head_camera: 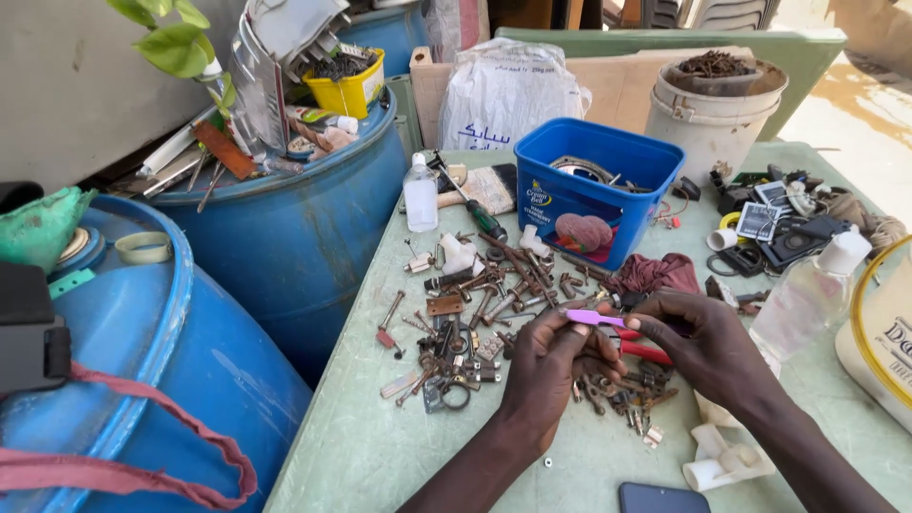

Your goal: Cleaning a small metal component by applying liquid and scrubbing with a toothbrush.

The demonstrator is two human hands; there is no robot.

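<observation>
Both hands meet over the middle of the pale green table [361, 446], above a scatter of rusty hardware. The left hand [551, 366] has its fingers curled shut and pinches one end of a small purple piece [594, 317], a flat, slim, lilac-coloured strip lying roughly level between the two hands. The right hand [708, 347] comes in from the other side, fingers bent and closed around the strip's far end; its fingertips hide that end, so the full shape cannot be told. Just beneath the right hand's fingers lie red handles [646, 351] of a tool (its head is hidden by the hand).

Under and around the hands, the pile of old bolts and keys [475, 323] spreads toward the table's left edge, brown and grey with rust. A dark red cloth [655, 274] lies just behind the hands, and behind that a blue plastic tub [597, 190] stands near the far edge. A small clear bottle [420, 195] stands at the far left corner, with a screwdriver [475, 211] beside it. White plastic fittings [722, 456] rest near the front edge, close to the right forearm, and a dark phone [662, 498] lies at the very front edge. Off the table's left side stand two blue drums [285, 237].
</observation>
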